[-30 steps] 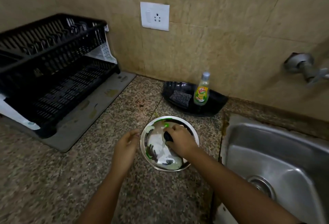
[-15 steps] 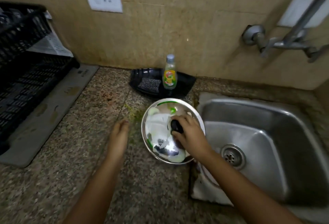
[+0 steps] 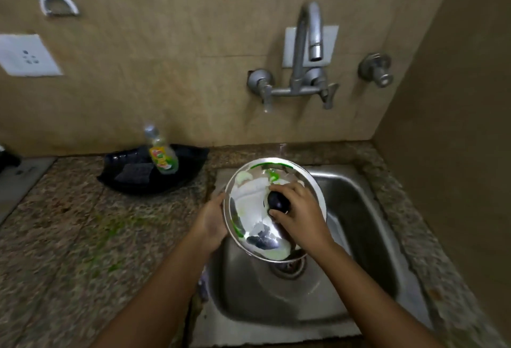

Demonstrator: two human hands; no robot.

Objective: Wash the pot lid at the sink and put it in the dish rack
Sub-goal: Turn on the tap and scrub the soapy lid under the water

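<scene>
So this is the very start of the washing step: the round shiny steel pot lid (image 3: 249, 206) is held up over the left half of the stainless steel sink (image 3: 356, 237), smeared with green streaks and pale food bits, and no water is running from the curved grey metal tap (image 3: 307, 43) on the far wall. The right hand (image 3: 301, 217) has its fingers curled tight around the lid's black round knob (image 3: 278, 201). The left hand (image 3: 211, 223) is cupped against the lid's left rim, fingers tucked behind it, so I can't tell how far they wrap.

My guess at what's next: one hand has to let go to turn a tap handle or grab the dark scrub pad (image 3: 135, 172) sitting in the black plastic tray (image 3: 190, 158), beside the clear soap bottle with a yellow label (image 3: 160, 154) on the speckled granite counter (image 3: 69, 237) to the left. Polished steel plus grease will be slippery, so the knob grip matters. The dish rack isn't really in view.
</scene>
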